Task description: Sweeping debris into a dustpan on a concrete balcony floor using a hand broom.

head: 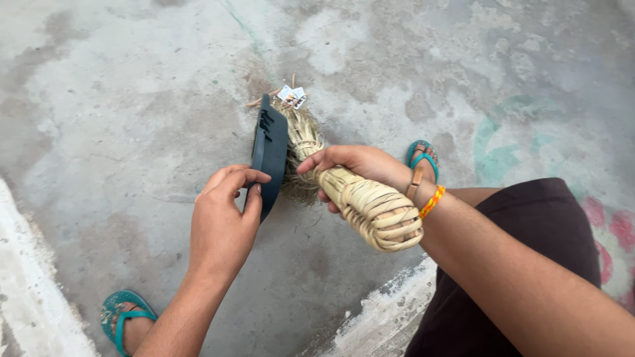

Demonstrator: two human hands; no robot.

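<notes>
Left hand [221,221]: closed in a pinch, thumb over the top and fingers behind, gripping the near end of a dark plastic dustpan [270,153]. The dustpan is held on edge, tilted away from the person, its far end down at the concrete floor [119,99].

Right hand [354,165]: closed around the woven neck of a straw hand broom [344,188]. The broom's bound handle juts back over the wrist; its bristles lie against the inner face of the dustpan, touching it. The wrist carries an orange-and-yellow band [431,201].

Surface: bare grey concrete, stained and patchy, with faded green and pink paint marks toward the right edge. A pale raised strip runs along the lower left corner.

Litter: a small white wrapper scrap [292,96] and a few dry stalks lie on the floor just beyond the dustpan's far end.

Feet: teal sandals, left [124,318] at the bottom edge, right [421,158] behind the right hand.
</notes>
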